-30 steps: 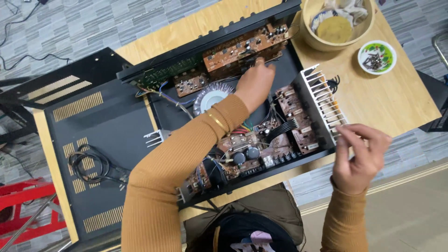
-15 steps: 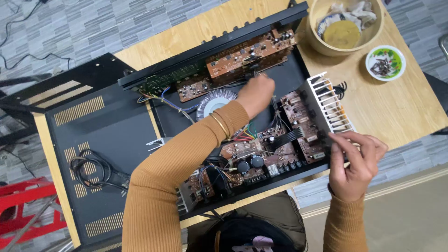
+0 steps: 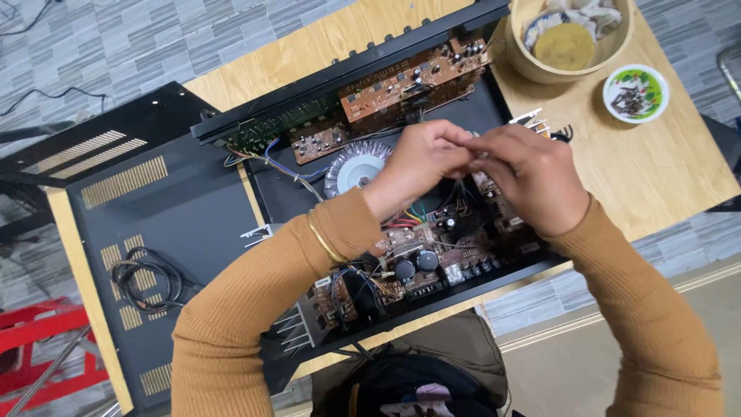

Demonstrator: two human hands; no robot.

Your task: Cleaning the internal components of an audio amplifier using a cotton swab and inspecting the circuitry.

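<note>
Head view: open amplifier chassis (image 3: 494,100) on wooden table (image 3: 664,170), boards exposed; likely heavy, rigid, components and thin wires fragile, best gripped by metal frame edges. Left hand (image 3: 421,166) and right hand (image 3: 532,181) meet above centre, fingers curled, pinching something small; object itself hidden, cannot tell what

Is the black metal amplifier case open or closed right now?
Open: the black metal amplifier case shows bare circuit boards, and its vented black cover lies beside it.
</note>
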